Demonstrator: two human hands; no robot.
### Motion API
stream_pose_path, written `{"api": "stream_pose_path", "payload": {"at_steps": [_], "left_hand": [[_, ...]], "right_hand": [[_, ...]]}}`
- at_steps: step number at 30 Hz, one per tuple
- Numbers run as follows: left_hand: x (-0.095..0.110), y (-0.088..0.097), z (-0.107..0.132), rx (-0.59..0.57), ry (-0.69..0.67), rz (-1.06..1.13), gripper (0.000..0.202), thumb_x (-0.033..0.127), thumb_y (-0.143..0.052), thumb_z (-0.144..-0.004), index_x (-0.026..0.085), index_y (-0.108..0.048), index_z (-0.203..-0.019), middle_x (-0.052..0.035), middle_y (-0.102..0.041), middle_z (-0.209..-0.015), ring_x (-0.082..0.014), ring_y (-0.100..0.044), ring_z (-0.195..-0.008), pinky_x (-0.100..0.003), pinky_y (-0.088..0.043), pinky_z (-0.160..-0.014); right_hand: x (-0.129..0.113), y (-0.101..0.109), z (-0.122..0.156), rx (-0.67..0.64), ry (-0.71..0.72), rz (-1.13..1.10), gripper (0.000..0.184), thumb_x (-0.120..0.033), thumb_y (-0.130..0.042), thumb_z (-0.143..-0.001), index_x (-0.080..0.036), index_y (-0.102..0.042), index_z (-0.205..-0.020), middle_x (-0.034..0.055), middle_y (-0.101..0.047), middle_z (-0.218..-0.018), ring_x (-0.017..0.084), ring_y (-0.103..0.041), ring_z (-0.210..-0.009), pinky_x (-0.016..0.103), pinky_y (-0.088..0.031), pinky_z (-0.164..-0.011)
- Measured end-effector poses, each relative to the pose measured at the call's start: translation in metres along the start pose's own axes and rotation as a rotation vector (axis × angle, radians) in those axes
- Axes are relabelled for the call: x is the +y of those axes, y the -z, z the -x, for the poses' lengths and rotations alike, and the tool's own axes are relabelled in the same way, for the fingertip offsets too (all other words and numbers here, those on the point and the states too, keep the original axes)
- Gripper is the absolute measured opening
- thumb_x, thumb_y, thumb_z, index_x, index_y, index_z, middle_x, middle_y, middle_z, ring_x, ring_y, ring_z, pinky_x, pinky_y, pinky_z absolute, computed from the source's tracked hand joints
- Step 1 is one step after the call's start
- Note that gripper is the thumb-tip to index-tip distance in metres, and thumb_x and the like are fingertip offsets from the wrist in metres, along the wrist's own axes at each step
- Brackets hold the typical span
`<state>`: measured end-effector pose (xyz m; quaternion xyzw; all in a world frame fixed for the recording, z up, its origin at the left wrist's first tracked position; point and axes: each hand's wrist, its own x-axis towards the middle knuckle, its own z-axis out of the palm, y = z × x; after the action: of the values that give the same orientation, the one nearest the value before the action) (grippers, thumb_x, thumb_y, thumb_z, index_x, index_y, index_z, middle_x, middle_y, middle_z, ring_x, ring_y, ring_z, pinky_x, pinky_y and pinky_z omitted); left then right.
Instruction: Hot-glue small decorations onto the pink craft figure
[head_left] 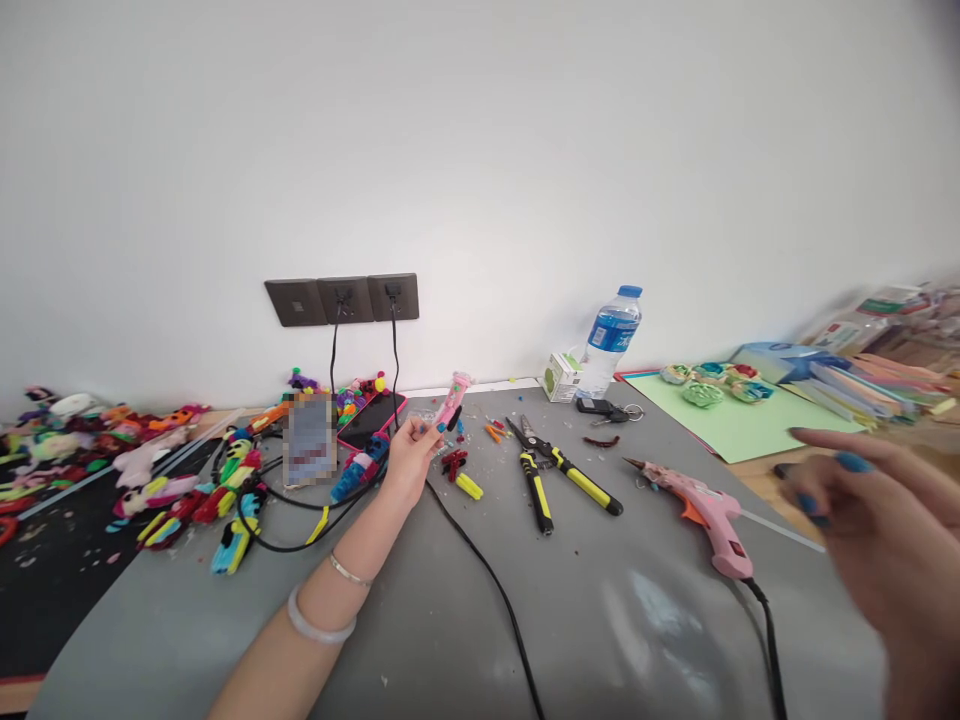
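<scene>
The left hand (pixel 411 462) reaches out over the grey mat (pixel 420 620) and pinches the lower end of a pink fuzzy stick figure (pixel 452 398) between thumb and fingertips, holding it tilted up toward the wall, just above the mat's far edge. Two bracelets sit on that forearm. The right hand (pixel 877 520) hangs at the right edge of the view, blurred, its fingers loosely spread with blue-painted nails and nothing in its grip; it is nearest to the pink glue gun (pixel 701 505), which lies on its side on the mat with its black cord running off toward the bottom edge. Between the two hands lie yellow-handled pliers (pixel 551 478), jaws apart, and near the left hand a small red and yellow scrap (pixel 459 472). A second black cable (pixel 487 580) crosses the mat from the wall sockets (pixel 345 298). Left of the left hand a phone (pixel 369 420) lies among a heap of bright fuzzy figures (pixel 225 490). Farther back stand a water bottle (pixel 609 342) and a small carton (pixel 560 377), with a green sheet (pixel 739 420) carrying several coiled rosettes to the right.
</scene>
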<state>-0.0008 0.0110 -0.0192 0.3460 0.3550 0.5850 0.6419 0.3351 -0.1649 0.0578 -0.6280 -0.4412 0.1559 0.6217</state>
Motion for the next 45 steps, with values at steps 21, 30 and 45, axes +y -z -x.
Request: {"api": "stream_pose_path", "payload": {"at_steps": [21,30,45], "left_hand": [[-0.002,0.0,-0.001,-0.004,0.055,-0.094,0.051,0.03,-0.088,-0.053,0.02,-0.049,-0.083,0.0085,-0.055,-0.064,-0.0067,-0.054,-0.059,-0.021,-0.046,-0.065],[-0.006,0.002,-0.001,-0.075,0.038,-0.182,0.048,0.031,-0.087,-0.056,0.02,-0.05,-0.083,0.006,-0.06,-0.065,-0.0082,-0.055,-0.059,-0.022,-0.045,-0.063],[0.017,0.018,-0.003,-0.341,-0.386,-1.157,0.008,0.021,-0.06,-0.08,0.022,-0.068,-0.077,-0.0002,-0.068,-0.074,-0.0142,-0.053,-0.059,-0.027,-0.04,-0.061]], "right_hand": [[0.033,-0.239,-0.061,-0.87,-0.005,-0.466,0.04,-0.045,-0.063,-0.086,-0.025,-0.06,-0.121,0.0067,-0.067,-0.116,0.02,-0.063,-0.103,0.031,-0.049,-0.085],[0.033,-0.242,-0.051,-0.836,-0.135,-0.548,0.046,-0.046,-0.074,-0.076,-0.022,-0.061,-0.113,0.005,-0.071,-0.099,0.018,-0.065,-0.089,0.029,-0.049,-0.076],[0.047,-0.238,-0.065,-0.546,-0.326,-0.719,0.047,-0.039,-0.084,-0.065,-0.025,-0.066,-0.106,-0.0007,-0.071,-0.083,0.014,-0.062,-0.076,0.027,-0.044,-0.068]]}}
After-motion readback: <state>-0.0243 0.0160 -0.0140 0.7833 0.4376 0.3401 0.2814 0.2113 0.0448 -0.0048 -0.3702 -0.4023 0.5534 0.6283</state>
